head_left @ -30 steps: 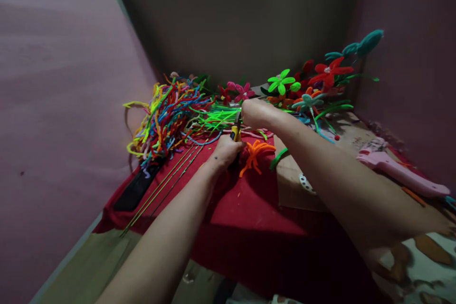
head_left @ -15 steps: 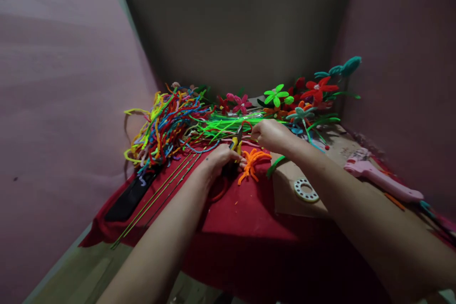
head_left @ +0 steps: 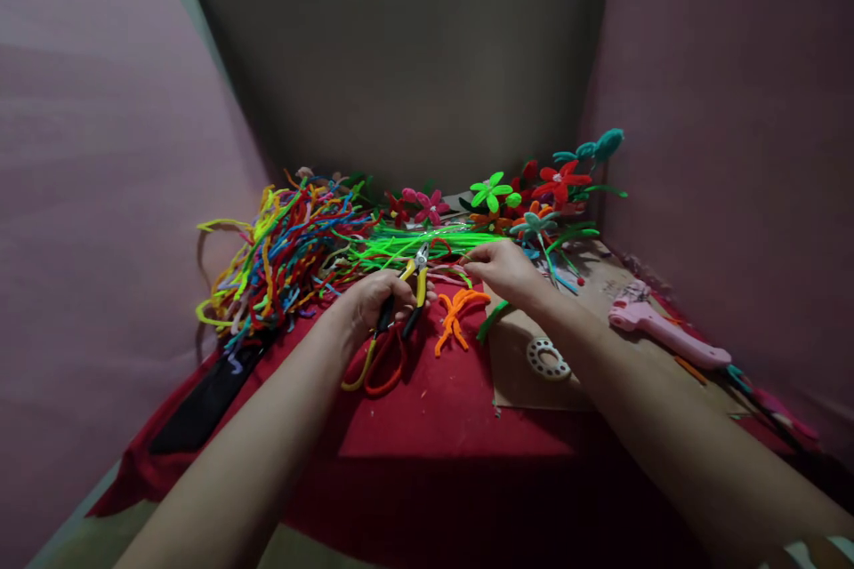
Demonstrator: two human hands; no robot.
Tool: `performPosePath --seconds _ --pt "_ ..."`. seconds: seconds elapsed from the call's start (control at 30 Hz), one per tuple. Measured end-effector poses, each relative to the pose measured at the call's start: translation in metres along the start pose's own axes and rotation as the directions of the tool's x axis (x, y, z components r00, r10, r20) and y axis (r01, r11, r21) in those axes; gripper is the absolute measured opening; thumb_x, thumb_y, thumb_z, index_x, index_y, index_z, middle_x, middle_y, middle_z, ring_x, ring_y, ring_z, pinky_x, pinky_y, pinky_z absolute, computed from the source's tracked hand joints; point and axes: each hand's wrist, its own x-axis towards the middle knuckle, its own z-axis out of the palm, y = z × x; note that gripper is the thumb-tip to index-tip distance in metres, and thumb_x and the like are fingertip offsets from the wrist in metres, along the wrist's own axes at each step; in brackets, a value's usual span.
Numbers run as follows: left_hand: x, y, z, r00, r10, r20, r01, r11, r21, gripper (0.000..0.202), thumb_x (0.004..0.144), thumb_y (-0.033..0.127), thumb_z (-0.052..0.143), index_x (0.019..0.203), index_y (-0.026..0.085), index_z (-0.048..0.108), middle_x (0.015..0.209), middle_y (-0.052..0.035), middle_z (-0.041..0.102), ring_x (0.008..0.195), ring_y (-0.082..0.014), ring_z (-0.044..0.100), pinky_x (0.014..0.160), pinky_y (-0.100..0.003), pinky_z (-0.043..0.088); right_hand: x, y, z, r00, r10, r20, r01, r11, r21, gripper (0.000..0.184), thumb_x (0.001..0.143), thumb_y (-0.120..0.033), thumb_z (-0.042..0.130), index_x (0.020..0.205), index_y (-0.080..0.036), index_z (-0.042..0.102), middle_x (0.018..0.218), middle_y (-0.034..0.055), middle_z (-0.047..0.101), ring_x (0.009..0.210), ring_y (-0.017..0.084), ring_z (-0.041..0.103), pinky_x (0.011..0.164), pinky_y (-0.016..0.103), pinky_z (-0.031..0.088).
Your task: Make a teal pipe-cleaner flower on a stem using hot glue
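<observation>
My left hand [head_left: 387, 295] is wrapped around pliers [head_left: 421, 271] with yellow-and-black handles, their metal jaws pointing away from me and the handles spread. Below it, red and yellow loops like scissor handles [head_left: 385, 373] lie on the red cloth. My right hand [head_left: 503, 271] is closed in a pinch beside the pliers' jaws; what sits between its fingertips is too small to make out. Between and just below both hands lies a bunch of orange pipe cleaners [head_left: 459, 313], splayed on the cloth. A green pipe cleaner piece [head_left: 492, 320] is under my right wrist.
A heap of colourful pipe cleaners [head_left: 280, 258] fills the left, beside a black flat object [head_left: 206, 400]. Green pipe cleaners [head_left: 400, 242] and finished flowers [head_left: 490, 192] line the back. On the right are cardboard [head_left: 517, 382], a white ring with holes [head_left: 547, 359] and a pink glue gun [head_left: 667, 333].
My view has shifted. My left hand and the pliers have moved left from the orange bunch, and the handles show more plainly. The thin green stems at left are no longer visible.
</observation>
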Motion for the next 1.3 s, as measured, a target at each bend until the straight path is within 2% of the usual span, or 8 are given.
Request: performPosePath --seconds 0.3,0.5,0.67,0.87,1.0,1.1,1.23,1.3 --pt "-0.008 -0.008 0.004 0.991 0.010 0.136 -0.005 0.999 -0.035 0.039 0.048 -0.004 0.047 0.084 0.009 0.057 0.079 -0.0092 0.069 0.078 -0.0205 0.067 0.052 -0.019 0.051 0.012 -0.007 -0.002 1.000 -0.008 0.030 0.007 1.000 0.012 0.017 0.071 -0.019 0.056 0.063 -0.014 0.069 0.055 0.0045 0.061 0.055 0.013 0.050 0.052 0.025 0.032" --pt "-0.013 -0.005 0.003 0.961 0.101 0.258 -0.088 0.994 -0.063 0.032 0.047 -0.001 0.047 0.075 0.009 0.058 0.058 -0.0023 0.062 0.049 -0.0124 0.061 0.041 -0.017 0.044 0.024 -0.010 0.004 0.995 0.064 0.075 -0.080 0.969 0.233 0.020 0.062 -0.012 0.062 0.080 -0.013 0.071 0.055 -0.0002 0.059 0.051 0.011 0.048 0.048 0.022 0.033" --pt "-0.021 -0.002 0.005 0.931 0.172 0.321 -0.150 0.984 -0.091 0.035 0.047 0.001 0.047 0.078 0.010 0.059 0.063 -0.0023 0.065 0.033 -0.0064 0.051 0.032 -0.015 0.033 0.030 -0.033 0.010 0.937 0.000 0.349 -0.236 0.736 0.634 0.032 0.058 -0.006 0.062 0.089 -0.013 0.068 0.047 -0.0057 0.053 0.038 0.005 0.037 0.038 0.019 0.024" --pt "-0.040 -0.001 0.004 0.921 0.195 0.337 -0.173 0.980 -0.094 0.040 0.050 0.003 0.048 0.089 0.010 0.058 0.070 -0.0048 0.067 0.031 -0.0072 0.051 0.027 -0.014 0.029 0.029 -0.046 0.014 0.940 0.072 0.334 -0.287 0.697 0.657 0.021 0.065 -0.001 0.053 0.079 -0.011 0.065 0.047 -0.0015 0.057 0.036 0.006 0.039 0.037 0.019 0.024" --pt "-0.064 0.010 -0.012 0.953 0.198 0.230 -0.198 0.980 -0.024 0.038 0.053 0.003 0.053 0.090 0.013 0.057 0.074 -0.0039 0.067 0.038 -0.0094 0.056 0.031 -0.014 0.034 0.022 -0.044 0.004 0.948 0.105 0.299 -0.267 0.774 0.574 0.021 0.067 -0.003 0.055 0.084 -0.008 0.066 0.047 -0.0017 0.056 0.036 0.005 0.035 0.039 0.020 0.026" --pt "-0.082 0.013 -0.030 0.984 0.179 0.027 -0.181 0.970 0.162 0.031 0.055 0.006 0.057 0.085 0.015 0.055 0.074 -0.0033 0.067 0.044 -0.0113 0.058 0.038 -0.019 0.042 0.015 -0.042 -0.004 0.962 0.077 0.261 -0.193 0.870 0.454 0.017 0.068 -0.006 0.057 0.082 -0.009 0.066 0.045 -0.0042 0.050 0.036 0.004 0.031 0.039 0.020 0.022" --pt "-0.097 -0.004 -0.052 0.922 0.143 -0.359 0.040 0.889 0.456 0.018 0.063 0.025 0.062 0.074 0.018 0.050 0.063 -0.0020 0.063 0.050 -0.0160 0.059 0.037 -0.020 0.038 0.005 -0.038 -0.013 0.978 0.023 0.209 -0.119 0.881 0.458 0.014 0.075 -0.008 0.052 0.070 -0.012 0.064 0.048 -0.0024 0.049 0.039 0.005 0.035 0.038 0.020 0.024" --pt "-0.098 -0.017 -0.059 0.891 0.134 -0.434 0.146 0.821 0.552 0.023 0.067 0.039 0.058 0.070 0.018 0.048 0.059 -0.0013 0.060 0.049 -0.0157 0.057 0.039 -0.022 0.038 0.001 -0.034 -0.017 0.981 0.003 0.196 -0.113 0.827 0.551 0.018 0.077 -0.007 0.050 0.066 -0.012 0.063 0.051 0.0000 0.053 0.041 0.006 0.040 0.039 0.020 0.028"
